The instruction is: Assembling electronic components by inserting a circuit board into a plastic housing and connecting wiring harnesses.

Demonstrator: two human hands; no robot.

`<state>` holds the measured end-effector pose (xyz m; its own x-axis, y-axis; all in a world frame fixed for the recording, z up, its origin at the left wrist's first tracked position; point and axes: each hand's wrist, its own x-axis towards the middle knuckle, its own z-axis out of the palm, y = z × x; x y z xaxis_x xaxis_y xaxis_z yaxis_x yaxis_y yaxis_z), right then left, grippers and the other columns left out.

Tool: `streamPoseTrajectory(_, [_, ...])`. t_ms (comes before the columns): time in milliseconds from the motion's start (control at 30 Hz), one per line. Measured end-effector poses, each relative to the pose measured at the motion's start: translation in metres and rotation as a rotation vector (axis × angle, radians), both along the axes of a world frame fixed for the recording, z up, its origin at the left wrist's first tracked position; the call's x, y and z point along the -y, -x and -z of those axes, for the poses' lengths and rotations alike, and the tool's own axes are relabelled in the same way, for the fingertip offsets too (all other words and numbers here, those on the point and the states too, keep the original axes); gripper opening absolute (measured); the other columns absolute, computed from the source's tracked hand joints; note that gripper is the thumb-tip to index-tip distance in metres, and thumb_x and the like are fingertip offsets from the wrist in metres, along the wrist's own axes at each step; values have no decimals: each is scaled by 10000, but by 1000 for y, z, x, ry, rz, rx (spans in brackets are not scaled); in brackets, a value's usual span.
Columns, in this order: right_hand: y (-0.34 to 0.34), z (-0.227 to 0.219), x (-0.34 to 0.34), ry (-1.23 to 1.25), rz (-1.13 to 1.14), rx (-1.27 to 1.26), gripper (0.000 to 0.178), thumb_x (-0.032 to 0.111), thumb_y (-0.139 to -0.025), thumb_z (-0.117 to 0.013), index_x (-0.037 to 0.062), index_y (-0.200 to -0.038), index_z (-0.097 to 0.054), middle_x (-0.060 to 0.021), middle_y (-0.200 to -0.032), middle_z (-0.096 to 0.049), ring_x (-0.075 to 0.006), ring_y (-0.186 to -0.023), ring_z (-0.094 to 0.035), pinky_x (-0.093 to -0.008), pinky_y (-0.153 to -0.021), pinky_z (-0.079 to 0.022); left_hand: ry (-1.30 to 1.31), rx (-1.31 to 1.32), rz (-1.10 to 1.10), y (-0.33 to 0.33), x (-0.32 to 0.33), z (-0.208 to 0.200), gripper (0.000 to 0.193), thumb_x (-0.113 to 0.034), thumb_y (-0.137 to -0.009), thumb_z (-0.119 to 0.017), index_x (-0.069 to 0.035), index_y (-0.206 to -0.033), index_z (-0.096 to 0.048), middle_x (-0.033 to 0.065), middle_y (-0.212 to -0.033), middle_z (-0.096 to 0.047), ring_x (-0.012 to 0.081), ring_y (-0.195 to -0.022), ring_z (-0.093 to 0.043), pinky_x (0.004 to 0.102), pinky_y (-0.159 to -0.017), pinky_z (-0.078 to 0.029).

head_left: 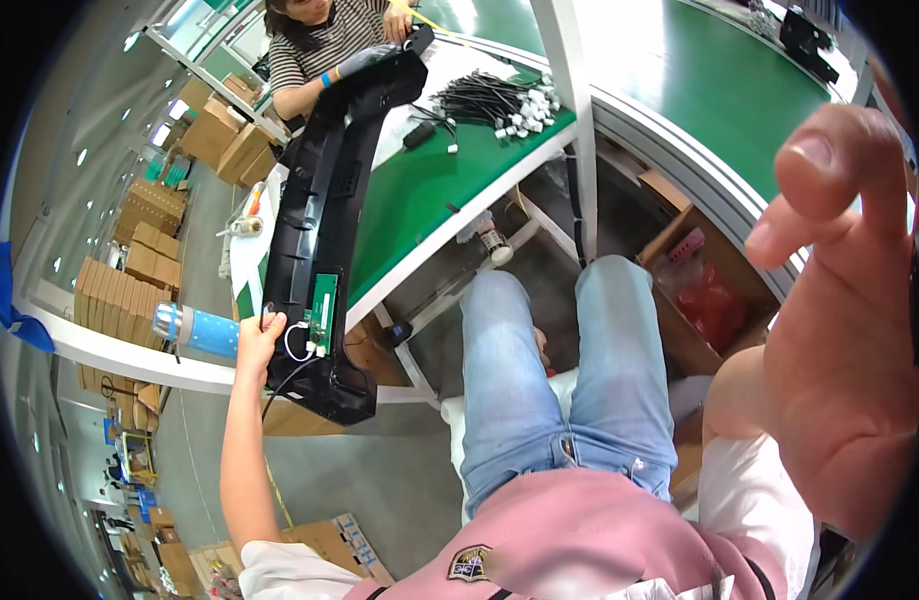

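My left hand (260, 342) grips the near left edge of a long black plastic housing (304, 230). This angled housing slants across the green-topped bench, its far end close to a person opposite. On its near part is a green circuit board (323, 308) with white connectors and a thin looped cable (297, 341). Large and close to the camera at the right, my right hand (829, 310) is raised, fingers bent but apart, with nothing visible in it. Part of it runs into the dark rim of the picture.
Black cables with white connectors (494, 103) lie heaped on the bench (409, 205). Across from me, a person in a striped shirt (349, 40) sits at it. A blue bottle (197, 328) is left of my hand. A white post (569, 100) rises from the bench's right side; a carton (714, 290) stands below.
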<state>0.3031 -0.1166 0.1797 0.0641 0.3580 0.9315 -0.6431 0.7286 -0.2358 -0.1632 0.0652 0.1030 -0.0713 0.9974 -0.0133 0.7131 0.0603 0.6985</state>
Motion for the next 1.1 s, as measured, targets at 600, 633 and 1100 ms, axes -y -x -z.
streamPoseTrajectory(600, [-1, 20, 1, 50, -26, -39, 133, 22, -875, -676, 1, -1002, -711, -142, -995, -676, -249, -820, -664, -360, -768, -560, -520, -620, 81, -22, -30, -59, 322, -194, -913, -686, 29, -1138, -633, 127, -1021, -698, 185, -941, -652, 333, -842, -505])
streamPoseTrajectory(633, [3, 19, -1, 44, -14, -32, 135, 22, -875, -675, 1, -1003, -711, -143, -997, -676, -249, -823, -664, -360, -770, -560, -595, -574, 106, -64, -13, -72, 278, -171, -932, -661, 28, -1126, -639, 118, -1030, -699, 182, -965, -653, 324, -858, -499])
streamPoseTrajectory(1100, [4, -13, -56, -86, -2, 99, 157, 17, -876, -667, -4, -1026, -708, -147, -1027, -674, -253, -859, -663, -364, -800, -556, -595, 917, 942, -231, 111, -74, 424, -293, -1043, -464, 79, -974, -656, 247, -955, -680, 373, -890, -669, 431, -797, -539])
